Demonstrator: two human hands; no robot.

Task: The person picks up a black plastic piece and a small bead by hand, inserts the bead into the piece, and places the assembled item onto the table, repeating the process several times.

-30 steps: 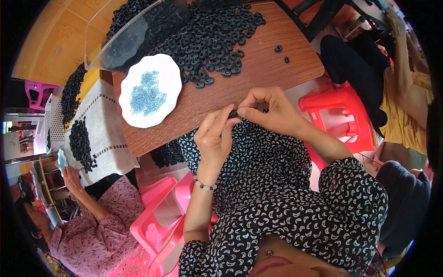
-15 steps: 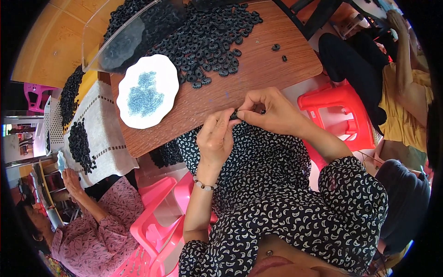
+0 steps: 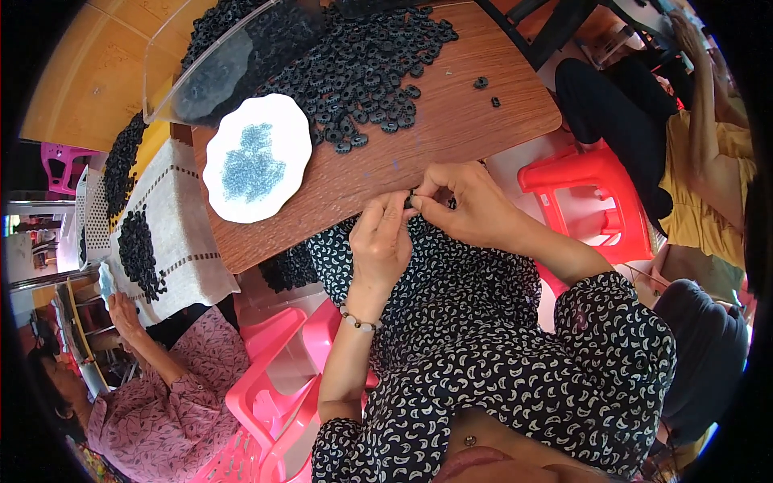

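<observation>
Black piece (image 3: 409, 200) sits pinched between closed left fingers (image 3: 393, 211) and right fingers (image 3: 436, 211).

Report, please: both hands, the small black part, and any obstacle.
Left hand and right hand pinching one small black part, near table edge. White plate, pile of black parts: apart from hands. Nothing visibly in the way.

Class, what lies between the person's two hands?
In the head view, a small black piece sits between the left hand and right hand, touched by both.
</observation>
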